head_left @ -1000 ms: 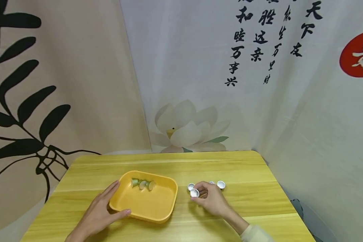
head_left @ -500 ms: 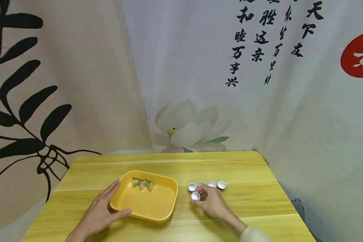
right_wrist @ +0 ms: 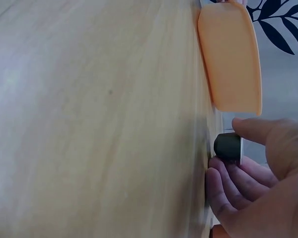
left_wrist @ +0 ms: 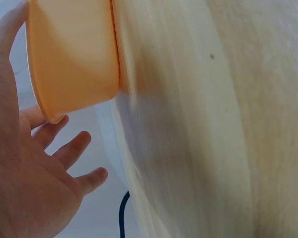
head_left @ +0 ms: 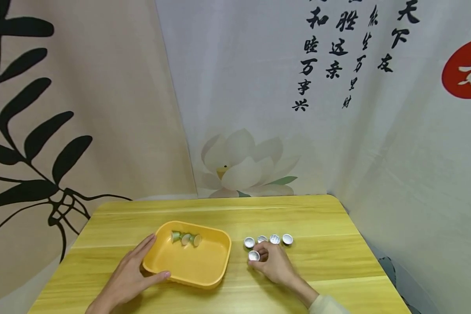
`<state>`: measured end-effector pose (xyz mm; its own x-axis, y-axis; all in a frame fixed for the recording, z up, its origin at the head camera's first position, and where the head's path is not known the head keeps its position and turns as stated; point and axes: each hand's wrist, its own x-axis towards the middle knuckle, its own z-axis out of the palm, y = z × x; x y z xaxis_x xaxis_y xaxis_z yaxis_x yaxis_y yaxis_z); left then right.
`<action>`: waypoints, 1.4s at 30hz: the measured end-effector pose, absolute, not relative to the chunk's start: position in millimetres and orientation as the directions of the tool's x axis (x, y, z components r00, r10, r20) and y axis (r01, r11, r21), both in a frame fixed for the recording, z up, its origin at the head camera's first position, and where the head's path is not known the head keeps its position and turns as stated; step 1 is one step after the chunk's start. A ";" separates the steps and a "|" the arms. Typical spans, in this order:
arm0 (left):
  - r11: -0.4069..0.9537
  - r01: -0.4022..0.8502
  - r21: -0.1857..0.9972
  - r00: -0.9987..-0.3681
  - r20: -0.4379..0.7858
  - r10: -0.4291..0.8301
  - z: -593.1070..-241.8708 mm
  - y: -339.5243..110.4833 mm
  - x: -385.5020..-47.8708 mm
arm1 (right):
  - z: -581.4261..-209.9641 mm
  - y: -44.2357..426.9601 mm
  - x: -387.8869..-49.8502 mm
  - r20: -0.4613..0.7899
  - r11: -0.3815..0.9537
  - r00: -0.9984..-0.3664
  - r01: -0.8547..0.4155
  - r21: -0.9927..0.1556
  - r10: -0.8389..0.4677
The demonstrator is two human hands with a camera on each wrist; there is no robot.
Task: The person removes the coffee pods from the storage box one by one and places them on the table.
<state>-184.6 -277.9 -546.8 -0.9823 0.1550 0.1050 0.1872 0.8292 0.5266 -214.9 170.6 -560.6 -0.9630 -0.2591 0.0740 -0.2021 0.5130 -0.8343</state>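
Between the right hand (head_left: 275,262)'s thumb and fingers sits a dark-sided capsule (right_wrist: 227,147), pinched, its silver top facing up and its narrow end toward the worktop (head_left: 337,244); whether it touches the wood I cannot tell. Just beyond it stands a row of four silver-topped capsules (head_left: 287,239), one partly hidden behind the hand. I judge the step in hand to be placing this single piece in front of the row's left end, though picking it up would look much the same. If placing, the next move calls for a level base, then easing thumb and fingers off without nudging the neighbours. Left of the row, a yellow tray (head_left: 184,265) holds three green-sided capsules (head_left: 186,239) tipped over along its far side. The left hand (head_left: 127,272) steadies it, fingers spread along its left end, thumb apart at the near wall.
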 end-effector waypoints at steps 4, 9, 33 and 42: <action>0.832 0.183 0.523 -0.983 0.099 0.154 -547.6 -278.2 -184.7 | -563.4 169.2 -215.7 0.090 0.516 -0.963 -0.214 -0.829 -0.255; 0.834 0.179 0.521 -0.984 0.092 0.153 -548.2 -278.7 -184.6 | -566.7 166.5 -217.0 0.103 0.532 -0.966 -0.218 -0.818 -0.238; 0.833 0.180 0.524 -0.984 0.093 0.154 -549.6 -278.2 -185.5 | -572.0 164.6 -218.8 0.151 0.566 -0.964 -0.253 -0.784 -0.221; 0.834 0.184 0.520 -0.983 0.094 0.159 -549.7 -279.6 -187.1 | -573.3 164.6 -219.0 0.147 0.580 -0.965 -0.249 -0.776 -0.218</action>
<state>-187.1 -279.6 -549.7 -0.9829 0.1585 0.0940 0.1842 0.8343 0.5197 -219.0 164.6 -573.3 -0.9649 -0.2182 0.1465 -0.2489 0.5801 -0.7756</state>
